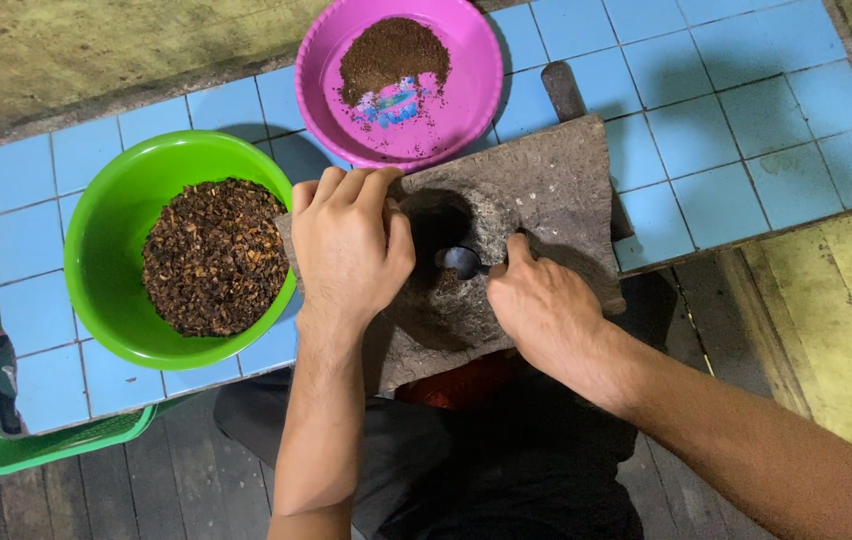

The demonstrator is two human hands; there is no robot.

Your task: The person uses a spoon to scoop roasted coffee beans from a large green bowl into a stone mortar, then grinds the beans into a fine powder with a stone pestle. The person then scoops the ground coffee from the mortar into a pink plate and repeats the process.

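Right hand [544,305] pinches a spoon [462,262], its bowl down in the mortar's [546,190] hollow; left hand [348,245] curls over the rim at nine o'clock — scooping, I judge. Next calls for a level lift toward the pink bowl [476,75] at twelve — green bowl [111,240] at nine.

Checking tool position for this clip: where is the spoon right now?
In the head view, the spoon is held by the right hand, its bowl inside the stone mortar's hollow, beside the left hand.
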